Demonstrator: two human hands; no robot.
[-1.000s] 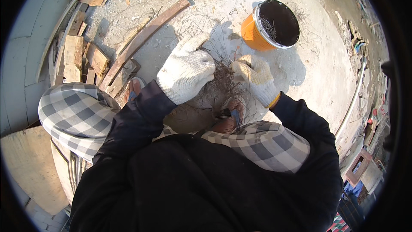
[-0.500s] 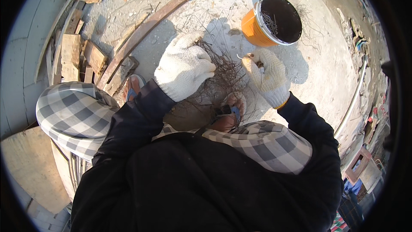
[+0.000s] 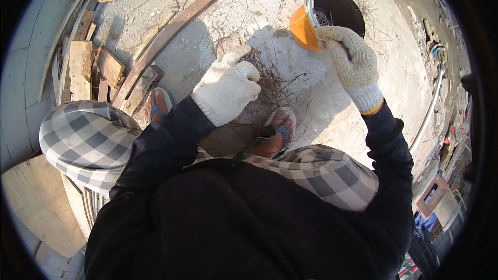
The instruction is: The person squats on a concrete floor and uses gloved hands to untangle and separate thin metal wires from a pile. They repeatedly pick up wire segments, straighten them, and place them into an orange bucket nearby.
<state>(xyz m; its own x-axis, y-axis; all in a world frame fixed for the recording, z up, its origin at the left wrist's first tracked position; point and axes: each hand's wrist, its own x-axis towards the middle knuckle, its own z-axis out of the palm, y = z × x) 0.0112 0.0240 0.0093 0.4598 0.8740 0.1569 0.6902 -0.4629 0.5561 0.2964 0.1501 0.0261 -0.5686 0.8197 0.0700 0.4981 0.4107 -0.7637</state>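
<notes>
My left hand [image 3: 228, 85], in a white knitted work glove, is closed at the left side of a tangle of thin rusty wire [image 3: 272, 80]. Strands stick out past its thumb and fingers. The tangle spreads over the ground in front of my sandalled foot [image 3: 280, 127]. My right hand [image 3: 355, 67], gloved alike with a yellow cuff edge, is up at the near rim of an orange bucket [image 3: 303, 28]. Its fingers are bent and the fingertips come together with the thumb; what they hold, if anything, is hidden. Wire pieces [image 3: 322, 18] lie inside the dark bucket.
Broken boards [image 3: 80, 67] are piled at the left beside a long reddish-brown wooden strip [image 3: 171, 41]. More loose wire lies right of the bucket. A pale pipe [image 3: 428, 109] runs along the right, near a brick-red frame-like block [image 3: 432, 197]. Rough concrete ground surrounds me.
My right hand has moved from beside the tangle up and right to the bucket's rim. My left hand has stayed at the tangle, with only a small shift.
</notes>
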